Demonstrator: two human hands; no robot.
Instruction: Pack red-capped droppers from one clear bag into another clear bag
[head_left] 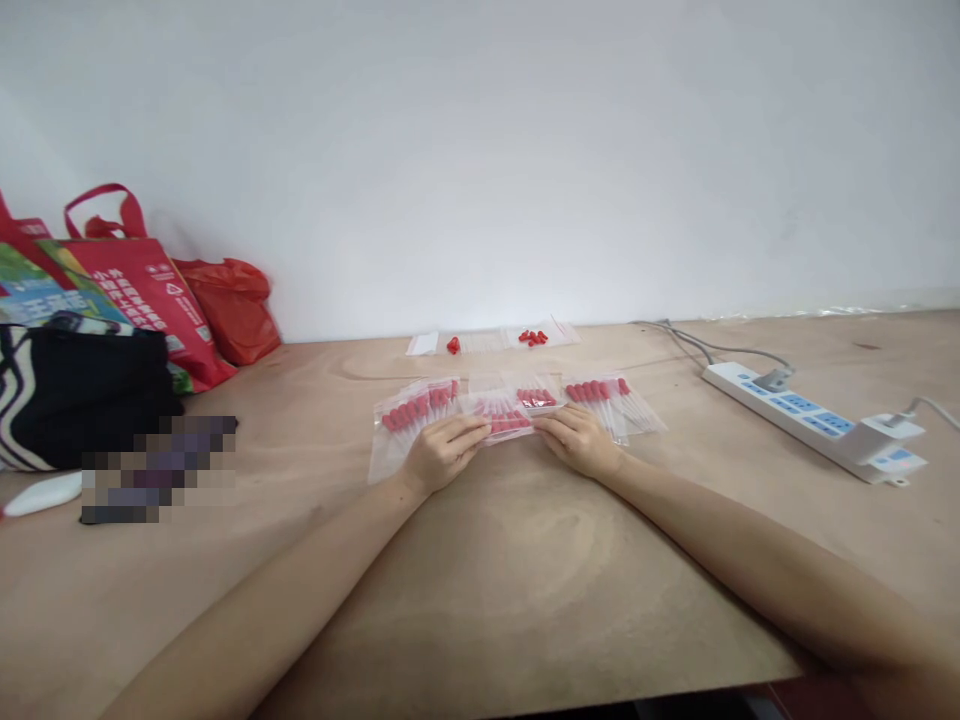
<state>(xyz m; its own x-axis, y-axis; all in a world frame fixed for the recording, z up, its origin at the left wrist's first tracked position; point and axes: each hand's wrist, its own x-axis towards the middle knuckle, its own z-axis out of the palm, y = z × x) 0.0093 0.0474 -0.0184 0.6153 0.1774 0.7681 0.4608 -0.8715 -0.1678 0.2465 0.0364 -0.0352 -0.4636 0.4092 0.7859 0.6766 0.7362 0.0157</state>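
Note:
Between my two hands is a clear plastic bag (510, 425) with several red-tipped white sticks in it. My left hand (444, 452) pinches its left edge, and my right hand (579, 440) pinches its right edge. Another bag of red-tipped sticks (405, 415) lies flat beside my left hand. Behind the held bag, a further bag (537, 396) shows red tips. To the right, beyond my right hand, rests one more bag of red-tipped sticks (600, 392). My fingers partly hide the held bag's edges.
Near the wall lie clear bags with loose red pieces (533, 338) and white sticks (484, 342). A white power strip (806, 410) with plugged-in cables sits at right. Red shopping bags (150, 290), a black cloth item (90, 390) and a blurred-out object (161, 470) are at left.

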